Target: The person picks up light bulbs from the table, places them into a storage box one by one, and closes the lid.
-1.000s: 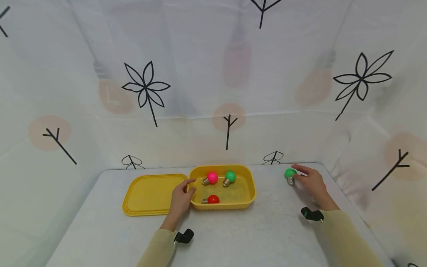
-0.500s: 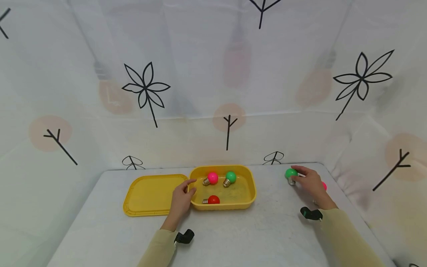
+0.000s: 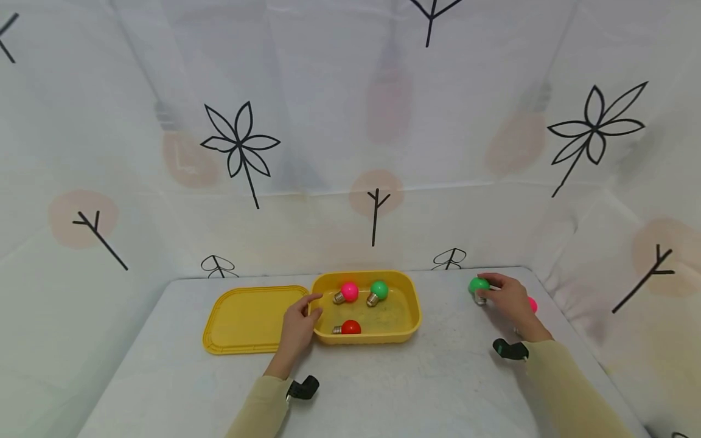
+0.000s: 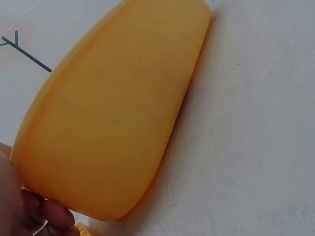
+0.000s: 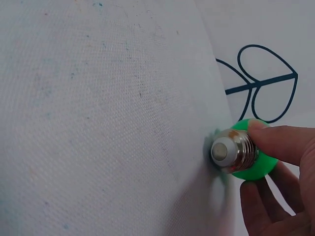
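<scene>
My right hand [image 3: 512, 301] pinches a green light bulb [image 3: 477, 285] at the table's far right. In the right wrist view the thumb presses one side of the green globe, the fingers are at the other, and the metal screw base [image 5: 235, 151] faces the camera. My left hand [image 3: 297, 328] grips the left rim of a yellow plastic box [image 3: 378, 338], its fingertips against the end wall in the left wrist view. Inside the box lie a pink bulb [image 3: 349, 291], another green bulb [image 3: 379, 289] and a red bulb [image 3: 351, 327].
A flat yellow lid [image 3: 252, 319] lies left of the box, partly behind my left hand. Beyond my right hand another pink bulb [image 3: 533, 304] is mostly hidden by the wrist. Patterned white cloth [image 3: 328, 231] closes off the table's back and sides.
My right hand's fingers have closed in on the green bulb on the right, which has shifted very slightly. The left hand stays at the box rim.
</scene>
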Tool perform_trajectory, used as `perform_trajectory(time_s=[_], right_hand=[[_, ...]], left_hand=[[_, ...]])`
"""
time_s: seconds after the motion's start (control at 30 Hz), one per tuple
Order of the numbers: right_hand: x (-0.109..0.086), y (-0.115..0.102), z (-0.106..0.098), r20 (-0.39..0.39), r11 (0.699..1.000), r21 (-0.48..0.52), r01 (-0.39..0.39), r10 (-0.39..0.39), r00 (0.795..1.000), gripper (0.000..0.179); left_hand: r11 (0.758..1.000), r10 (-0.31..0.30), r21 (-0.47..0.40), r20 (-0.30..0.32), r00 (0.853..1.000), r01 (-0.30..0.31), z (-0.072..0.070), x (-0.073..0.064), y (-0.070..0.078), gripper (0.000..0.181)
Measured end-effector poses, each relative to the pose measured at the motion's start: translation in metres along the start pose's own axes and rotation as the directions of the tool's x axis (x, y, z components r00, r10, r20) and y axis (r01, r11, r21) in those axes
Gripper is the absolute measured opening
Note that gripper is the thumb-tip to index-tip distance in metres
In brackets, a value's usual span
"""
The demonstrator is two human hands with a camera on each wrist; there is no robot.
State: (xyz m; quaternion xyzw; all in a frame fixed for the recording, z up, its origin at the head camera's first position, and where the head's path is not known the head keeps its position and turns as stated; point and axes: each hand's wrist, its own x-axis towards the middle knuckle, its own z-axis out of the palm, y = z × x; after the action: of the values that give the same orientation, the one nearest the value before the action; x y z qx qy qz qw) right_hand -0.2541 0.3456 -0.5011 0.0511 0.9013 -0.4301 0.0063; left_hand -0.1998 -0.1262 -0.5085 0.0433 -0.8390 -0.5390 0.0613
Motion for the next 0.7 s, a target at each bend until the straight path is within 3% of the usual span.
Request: perform_trajectory(time_s=[0.7], right_hand=[[-0.0049,-0.0022,-0.0012,-0.022,1.0,-0.023,0.006,-0.007,1.0,0.051]], left_hand=[[1.0,-0.002,0.007,-0.001,1.0,0.002,0.0006,0.0009,-0.0007,0.029]])
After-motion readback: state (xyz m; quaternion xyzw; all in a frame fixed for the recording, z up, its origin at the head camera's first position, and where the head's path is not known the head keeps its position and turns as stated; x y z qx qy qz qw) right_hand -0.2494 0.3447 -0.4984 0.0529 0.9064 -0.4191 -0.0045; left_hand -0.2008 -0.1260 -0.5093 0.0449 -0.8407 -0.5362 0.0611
